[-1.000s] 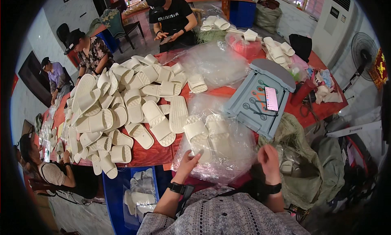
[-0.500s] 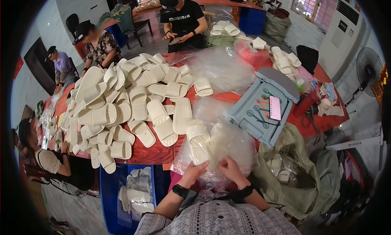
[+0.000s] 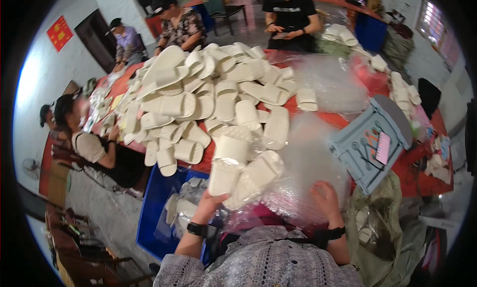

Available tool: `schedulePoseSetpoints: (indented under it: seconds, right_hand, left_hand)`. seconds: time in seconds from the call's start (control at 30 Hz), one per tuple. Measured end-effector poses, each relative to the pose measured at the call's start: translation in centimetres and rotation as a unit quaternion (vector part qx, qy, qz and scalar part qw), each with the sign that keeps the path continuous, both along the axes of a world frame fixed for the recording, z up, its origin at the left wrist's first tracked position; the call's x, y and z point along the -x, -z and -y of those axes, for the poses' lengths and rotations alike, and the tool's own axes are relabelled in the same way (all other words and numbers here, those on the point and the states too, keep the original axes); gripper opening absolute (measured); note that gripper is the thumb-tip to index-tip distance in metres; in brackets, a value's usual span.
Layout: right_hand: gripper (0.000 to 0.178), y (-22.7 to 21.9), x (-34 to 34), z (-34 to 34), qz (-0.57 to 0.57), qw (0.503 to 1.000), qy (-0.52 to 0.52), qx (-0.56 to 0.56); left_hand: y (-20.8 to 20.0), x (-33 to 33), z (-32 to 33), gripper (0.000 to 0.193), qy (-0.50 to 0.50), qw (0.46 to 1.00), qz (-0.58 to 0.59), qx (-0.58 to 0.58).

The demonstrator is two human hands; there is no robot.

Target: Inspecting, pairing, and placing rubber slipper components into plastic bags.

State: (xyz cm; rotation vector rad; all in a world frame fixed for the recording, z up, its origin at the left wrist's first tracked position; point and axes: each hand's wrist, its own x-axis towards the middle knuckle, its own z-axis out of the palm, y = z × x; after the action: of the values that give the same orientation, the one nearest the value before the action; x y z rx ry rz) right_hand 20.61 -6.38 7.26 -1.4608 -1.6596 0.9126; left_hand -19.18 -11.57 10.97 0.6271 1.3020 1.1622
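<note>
My left hand (image 3: 212,207) is closed on the heel end of a pair of cream slippers (image 3: 229,172) in a clear plastic bag. The two slippers lie at an angle to each other in front of the pile, the bag's loose film trailing toward my lap. My right hand (image 3: 326,202) is apart from them, with its fingers spread and slightly curled and nothing visible in it. Beneath and beside it lies a stack of clear plastic bags (image 3: 313,163). A large heap of loose cream slippers (image 3: 203,98) covers the table beyond my left hand.
Left of my lap stands a blue bin (image 3: 154,220) holding bagged slippers. At the right are a grey-blue plastic stool (image 3: 350,155) with a phone (image 3: 382,148) on it and a green woven sack (image 3: 392,212). Several people work around the red table (image 3: 417,170).
The view has swung left, so the scene sits further right. My left hand has carried the bagged slippers leftward toward the bin side; my right hand has come away from them and opened.
</note>
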Motion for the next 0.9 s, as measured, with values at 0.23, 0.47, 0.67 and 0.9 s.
schedulePoseSetpoints:
  seconds: [0.23,0.47,0.67,0.9]
  right_hand:
    - [0.045,3.6,-0.8,-0.9,0.165,0.986,0.011,0.003]
    - [0.045,4.6,-0.2,-0.7,0.203,0.979,0.014,-0.03]
    - [0.052,4.6,-0.8,-0.3,0.209,0.978,-0.006,-0.001]
    - [0.057,5.5,-0.7,-0.4,0.216,0.976,0.007,-0.017]
  left_hand:
    - [-1.7,16.6,13.1,0.044,-0.028,0.987,-0.035,0.157]
    - [9.3,22.9,17.8,0.029,-0.182,0.939,-0.123,0.263]
    - [12.5,17.7,7.8,0.082,-0.343,0.907,-0.227,0.09]
    - [7.0,4.5,-7.6,0.045,-0.073,0.928,-0.33,-0.153]
